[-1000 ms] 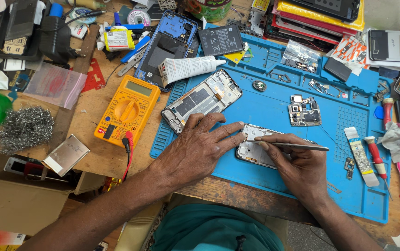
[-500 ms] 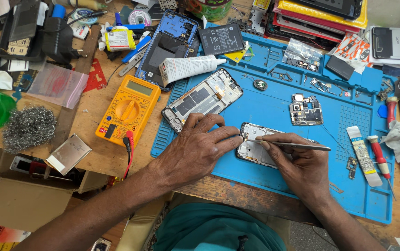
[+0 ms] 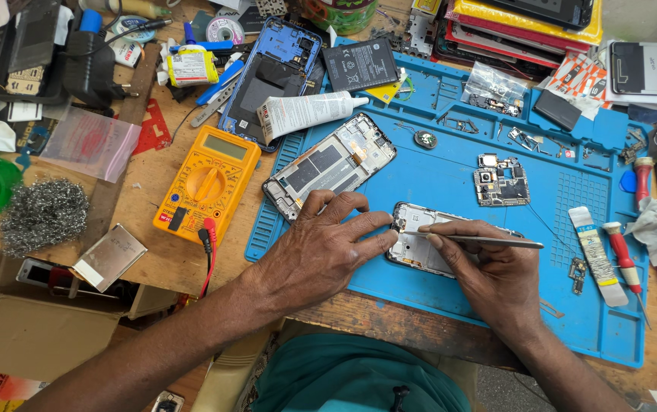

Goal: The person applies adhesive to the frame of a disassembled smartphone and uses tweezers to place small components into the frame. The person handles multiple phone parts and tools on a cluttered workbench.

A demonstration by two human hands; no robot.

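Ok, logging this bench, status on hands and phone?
Left hand steadies phone frame. Right hand holds tweezers, tip inside the frame. Nothing blocking.

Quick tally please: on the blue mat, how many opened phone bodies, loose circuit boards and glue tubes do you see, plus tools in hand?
Opened phone bodies: 2 (one under the hands, one above the left hand)
Loose circuit boards: 1
Glue tubes: 1
Tweezers in the right hand: 1
Total: 5

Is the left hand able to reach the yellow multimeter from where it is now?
Probably yes. The left hand rests on the blue mat, steadying the opened phone. The yellow multimeter lies just to its left on the wooden bench, with nothing between them except the mat's edge and the meter's red lead.
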